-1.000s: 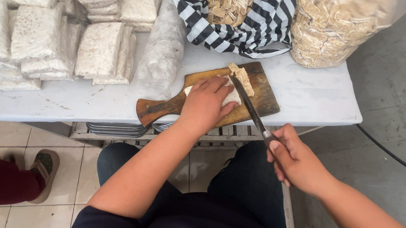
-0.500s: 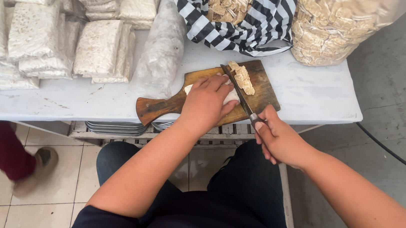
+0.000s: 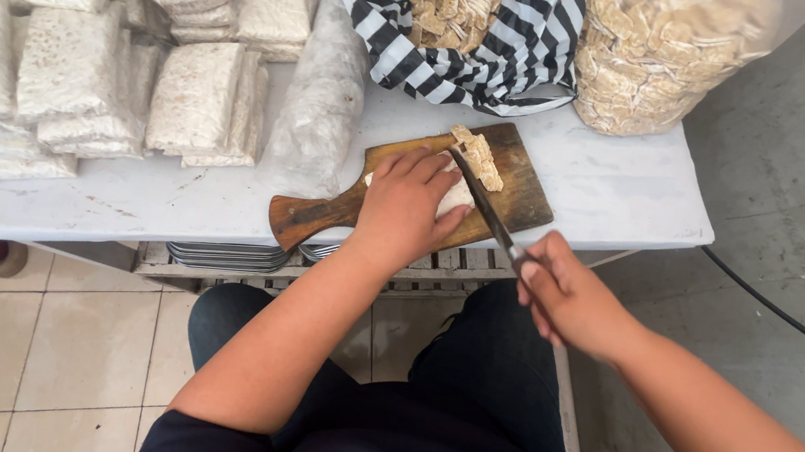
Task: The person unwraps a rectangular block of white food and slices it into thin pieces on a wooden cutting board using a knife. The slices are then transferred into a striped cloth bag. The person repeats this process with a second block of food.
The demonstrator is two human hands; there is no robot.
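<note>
Pale and crumbly, the white block [image 3: 454, 194] lies on the wooden cutting board [image 3: 522, 191], pinned under our left hand [image 3: 406, 207], whose fingers are curled down over it and pressing it flat. Our right hand [image 3: 565, 295] is closed around the handle of a knife [image 3: 484, 205], and the blade angles up and away from that grip to meet the block just past the left fingertips. To cut well here, we judge it best to keep those fingertips tucked back from the edge and draw the blade straight, so slices come off even. Beyond the blade sit cut slices [image 3: 482, 155], rough and grainy. The board is dark, worn wood with a tapered handle, resting on a white table [image 3: 615, 194]. Farther out stand a striped cloth bag [image 3: 532, 40] of slices, a clear plastic bag [image 3: 660, 54] of the same, and stacked wrapped white blocks [image 3: 92, 54].
</note>
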